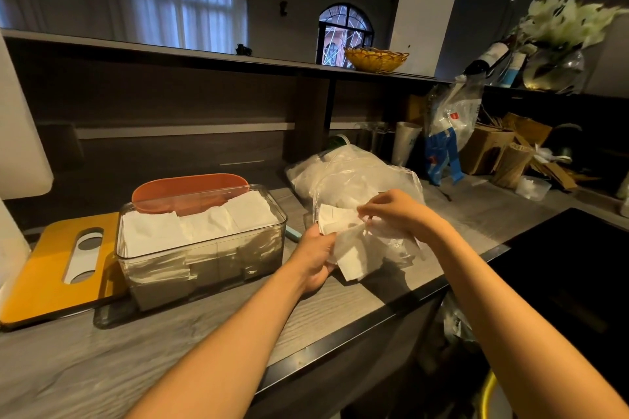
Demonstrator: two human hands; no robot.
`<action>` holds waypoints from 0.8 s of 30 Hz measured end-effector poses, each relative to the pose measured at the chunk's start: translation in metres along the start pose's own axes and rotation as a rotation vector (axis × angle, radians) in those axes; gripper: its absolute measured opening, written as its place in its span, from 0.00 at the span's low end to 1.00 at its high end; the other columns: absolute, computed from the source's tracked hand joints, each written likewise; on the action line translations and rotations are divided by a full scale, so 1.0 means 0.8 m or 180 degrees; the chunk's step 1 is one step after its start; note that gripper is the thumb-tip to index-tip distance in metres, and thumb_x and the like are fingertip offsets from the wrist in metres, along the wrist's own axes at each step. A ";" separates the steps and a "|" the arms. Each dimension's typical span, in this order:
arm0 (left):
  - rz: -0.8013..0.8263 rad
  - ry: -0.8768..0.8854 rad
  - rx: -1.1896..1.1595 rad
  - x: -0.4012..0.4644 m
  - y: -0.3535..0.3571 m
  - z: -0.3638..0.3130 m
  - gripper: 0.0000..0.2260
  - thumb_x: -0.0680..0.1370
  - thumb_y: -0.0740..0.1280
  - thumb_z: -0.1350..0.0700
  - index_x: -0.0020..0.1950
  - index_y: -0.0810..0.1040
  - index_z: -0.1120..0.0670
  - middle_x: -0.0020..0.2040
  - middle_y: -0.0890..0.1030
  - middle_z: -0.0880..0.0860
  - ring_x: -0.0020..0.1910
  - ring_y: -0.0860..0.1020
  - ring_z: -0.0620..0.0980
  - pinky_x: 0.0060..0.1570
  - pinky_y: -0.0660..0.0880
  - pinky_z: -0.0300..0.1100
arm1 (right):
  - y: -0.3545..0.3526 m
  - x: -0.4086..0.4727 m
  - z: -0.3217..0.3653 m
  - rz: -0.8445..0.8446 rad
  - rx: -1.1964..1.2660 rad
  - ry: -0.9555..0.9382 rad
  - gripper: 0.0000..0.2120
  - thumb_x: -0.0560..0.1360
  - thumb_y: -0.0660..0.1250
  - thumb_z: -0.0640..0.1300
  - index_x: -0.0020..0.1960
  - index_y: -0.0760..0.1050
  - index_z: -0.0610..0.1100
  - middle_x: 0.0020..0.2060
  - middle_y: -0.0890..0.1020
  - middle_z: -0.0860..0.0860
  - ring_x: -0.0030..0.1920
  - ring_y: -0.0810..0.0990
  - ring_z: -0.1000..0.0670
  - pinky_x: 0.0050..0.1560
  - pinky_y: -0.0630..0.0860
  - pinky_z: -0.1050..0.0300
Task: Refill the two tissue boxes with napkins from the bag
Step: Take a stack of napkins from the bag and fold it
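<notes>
No legible writing; napkins (pixel 347 248) in both hands' grip beside bag (pixel 350 173).

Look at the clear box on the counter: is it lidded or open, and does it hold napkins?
Open: the clear box has no lid on top, and white napkins lie stacked inside, reaching near its rim.
</notes>
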State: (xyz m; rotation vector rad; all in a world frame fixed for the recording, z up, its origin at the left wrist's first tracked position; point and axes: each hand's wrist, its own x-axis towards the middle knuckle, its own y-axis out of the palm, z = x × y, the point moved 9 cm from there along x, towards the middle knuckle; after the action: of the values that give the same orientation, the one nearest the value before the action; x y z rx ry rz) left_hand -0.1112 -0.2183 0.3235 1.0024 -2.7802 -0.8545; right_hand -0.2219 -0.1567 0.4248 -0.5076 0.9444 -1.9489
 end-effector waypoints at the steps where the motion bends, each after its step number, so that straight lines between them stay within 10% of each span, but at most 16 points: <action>1: -0.0044 0.0033 -0.0050 0.002 -0.003 0.000 0.17 0.79 0.67 0.66 0.65 0.75 0.53 0.60 0.82 0.59 0.58 0.80 0.57 0.52 0.80 0.50 | -0.010 0.000 0.000 -0.0181 0.0183 0.0011 0.14 0.79 0.65 0.51 0.54 0.82 0.42 0.47 0.82 0.46 0.39 0.75 0.54 0.39 0.70 0.63; 6: -0.0301 0.0148 -0.0045 0.005 -0.012 -0.004 0.19 0.79 0.65 0.67 0.69 0.73 0.54 0.61 0.81 0.58 0.60 0.79 0.57 0.57 0.78 0.53 | -0.044 -0.018 0.006 -0.0654 0.1815 0.0298 0.09 0.78 0.64 0.49 0.47 0.81 0.47 0.61 0.76 0.46 0.58 0.75 0.44 0.63 0.73 0.47; 9: -0.0462 0.0179 -0.0136 0.004 -0.016 -0.006 0.11 0.82 0.62 0.64 0.61 0.75 0.52 0.54 0.83 0.55 0.51 0.81 0.53 0.48 0.80 0.47 | -0.033 -0.030 0.031 -0.0164 0.2843 0.0161 0.09 0.76 0.60 0.37 0.50 0.78 0.42 0.60 0.74 0.44 0.58 0.75 0.43 0.56 0.76 0.51; 13: -0.0613 0.0284 -0.0017 0.003 -0.017 -0.009 0.12 0.83 0.58 0.65 0.63 0.75 0.54 0.53 0.83 0.55 0.51 0.81 0.55 0.56 0.79 0.55 | -0.013 -0.032 0.042 -0.0066 0.2466 -0.0064 0.14 0.75 0.61 0.28 0.54 0.79 0.42 0.58 0.76 0.43 0.52 0.77 0.45 0.46 0.77 0.56; 18: -0.0752 0.0353 -0.0287 -0.001 -0.023 -0.014 0.12 0.84 0.58 0.60 0.67 0.73 0.55 0.57 0.82 0.58 0.56 0.80 0.57 0.58 0.77 0.56 | 0.030 -0.027 0.013 -0.0315 0.1536 0.0210 0.13 0.74 0.68 0.33 0.55 0.80 0.47 0.54 0.77 0.47 0.51 0.73 0.48 0.57 0.75 0.45; 21: -0.0485 0.0132 -0.0723 -0.006 -0.014 -0.011 0.14 0.85 0.55 0.52 0.65 0.75 0.56 0.57 0.83 0.60 0.52 0.82 0.57 0.50 0.79 0.51 | 0.034 -0.023 -0.004 -0.0832 0.1526 0.0199 0.14 0.74 0.70 0.35 0.58 0.79 0.46 0.55 0.79 0.44 0.46 0.73 0.51 0.36 0.72 0.60; 24: -0.0317 0.0061 -0.0648 -0.006 -0.008 -0.009 0.16 0.84 0.57 0.49 0.64 0.77 0.56 0.54 0.84 0.59 0.51 0.82 0.56 0.51 0.78 0.50 | 0.034 -0.023 -0.011 -0.1143 0.1723 0.0126 0.16 0.73 0.71 0.36 0.60 0.79 0.43 0.51 0.79 0.47 0.43 0.74 0.55 0.35 0.70 0.63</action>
State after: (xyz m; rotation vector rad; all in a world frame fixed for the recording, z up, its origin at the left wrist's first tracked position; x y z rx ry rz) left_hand -0.1023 -0.2227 0.3270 1.1130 -2.5807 -1.1077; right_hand -0.2032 -0.1462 0.3982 -0.3351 0.3256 -2.4288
